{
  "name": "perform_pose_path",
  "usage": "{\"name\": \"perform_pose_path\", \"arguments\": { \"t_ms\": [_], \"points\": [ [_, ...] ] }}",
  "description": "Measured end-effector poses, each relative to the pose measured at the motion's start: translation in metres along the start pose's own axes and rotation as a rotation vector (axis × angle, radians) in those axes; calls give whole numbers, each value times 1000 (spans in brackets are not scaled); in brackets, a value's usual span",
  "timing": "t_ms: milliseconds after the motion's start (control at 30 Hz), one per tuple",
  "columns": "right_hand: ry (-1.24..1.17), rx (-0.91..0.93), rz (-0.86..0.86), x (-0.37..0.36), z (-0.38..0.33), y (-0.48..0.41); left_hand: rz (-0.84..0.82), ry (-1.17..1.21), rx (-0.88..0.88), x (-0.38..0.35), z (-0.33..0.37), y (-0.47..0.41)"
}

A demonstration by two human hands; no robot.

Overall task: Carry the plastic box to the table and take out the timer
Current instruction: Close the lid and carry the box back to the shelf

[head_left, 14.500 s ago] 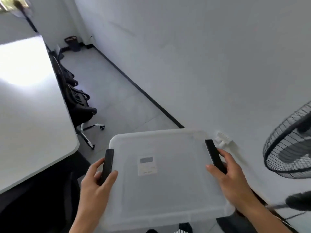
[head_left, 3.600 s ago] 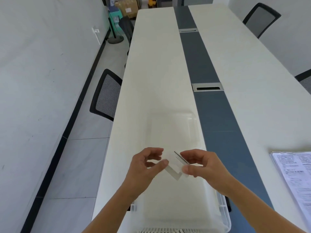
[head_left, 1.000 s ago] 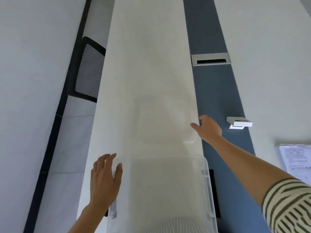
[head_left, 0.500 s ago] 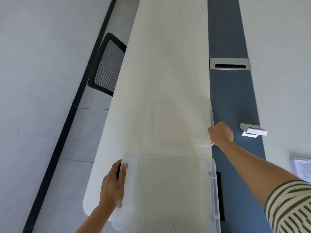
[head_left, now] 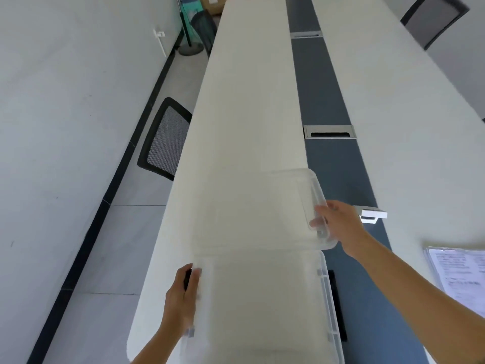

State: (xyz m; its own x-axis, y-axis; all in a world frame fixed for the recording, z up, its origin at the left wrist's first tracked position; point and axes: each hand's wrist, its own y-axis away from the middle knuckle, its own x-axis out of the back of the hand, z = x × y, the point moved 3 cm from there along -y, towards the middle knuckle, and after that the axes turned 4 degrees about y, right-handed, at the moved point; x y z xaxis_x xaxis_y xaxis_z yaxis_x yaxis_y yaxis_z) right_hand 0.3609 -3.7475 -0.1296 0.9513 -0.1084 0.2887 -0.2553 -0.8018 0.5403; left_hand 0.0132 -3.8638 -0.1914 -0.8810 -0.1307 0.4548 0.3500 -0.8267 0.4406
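The clear plastic box [head_left: 265, 306] stands open on the near end of the long white table [head_left: 249, 101]. My left hand [head_left: 182, 295] grips the box's left wall by its black latch. Beyond the box lies its clear lid [head_left: 309, 206], and my right hand [head_left: 338, 227] holds the lid's right edge, fingers curled under the rim. The white timer [head_left: 372, 215] rests on the table's dark centre strip just right of my right hand, apart from it.
A stack of printed papers [head_left: 459, 266] lies at the right edge. A black mesh chair [head_left: 164, 140] stands by the table's left side, and another chair [head_left: 433, 19] at the far right. Metal cable ports [head_left: 329, 131] sit in the dark strip. A wall runs along the left.
The timer went from my hands onto the dark strip. My right hand moved to the lid's right edge and took hold of it; my left hand closed on the box's left side.
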Motion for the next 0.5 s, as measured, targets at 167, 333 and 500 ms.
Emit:
{"name": "perform_pose_path", "arguments": {
  "t_ms": [167,333,500],
  "points": [
    [19,-24,18,1,44,79,-66,232,71,19,-3,-6],
    [127,-49,63,-5,91,129,-76,177,-49,42,9,16],
    [446,-9,154,-7,117,146,-101,-94,-187,38,-8,32]
  ]
}}
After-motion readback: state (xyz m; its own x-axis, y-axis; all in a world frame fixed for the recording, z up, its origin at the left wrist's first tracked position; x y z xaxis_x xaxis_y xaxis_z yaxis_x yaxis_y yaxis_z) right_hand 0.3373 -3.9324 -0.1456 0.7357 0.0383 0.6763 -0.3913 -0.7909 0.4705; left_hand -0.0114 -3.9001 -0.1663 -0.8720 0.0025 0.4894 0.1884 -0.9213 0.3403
